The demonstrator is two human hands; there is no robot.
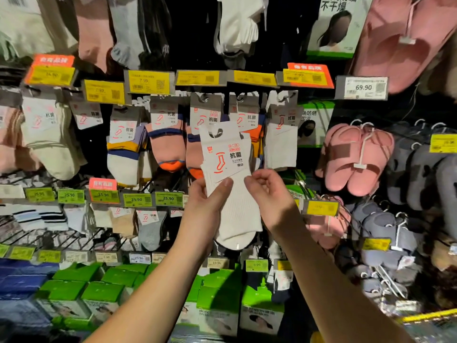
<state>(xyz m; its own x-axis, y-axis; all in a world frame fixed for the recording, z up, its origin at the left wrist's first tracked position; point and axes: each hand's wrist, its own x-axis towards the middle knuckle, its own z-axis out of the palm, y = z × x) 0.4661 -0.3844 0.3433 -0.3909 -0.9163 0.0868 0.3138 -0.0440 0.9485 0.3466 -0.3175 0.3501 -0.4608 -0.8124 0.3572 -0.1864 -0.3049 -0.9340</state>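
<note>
Pick done: white sock pack [232, 209] off hook, held before centre of display rack [81, 237], overlapping hung packs [282, 142]. Left hand [205, 206] grips it, thumb across front below card label [222, 154]. Right hand [269, 194], fingers curled, pinches pack's right edge. Checking likely under way; rehanging or keeping left.

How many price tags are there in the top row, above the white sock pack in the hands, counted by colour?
Top row above the white sock pack:
plain yellow price tags: 4
yellow price tags with an orange frame: 2
white price tag: 1
Total: 7
</note>
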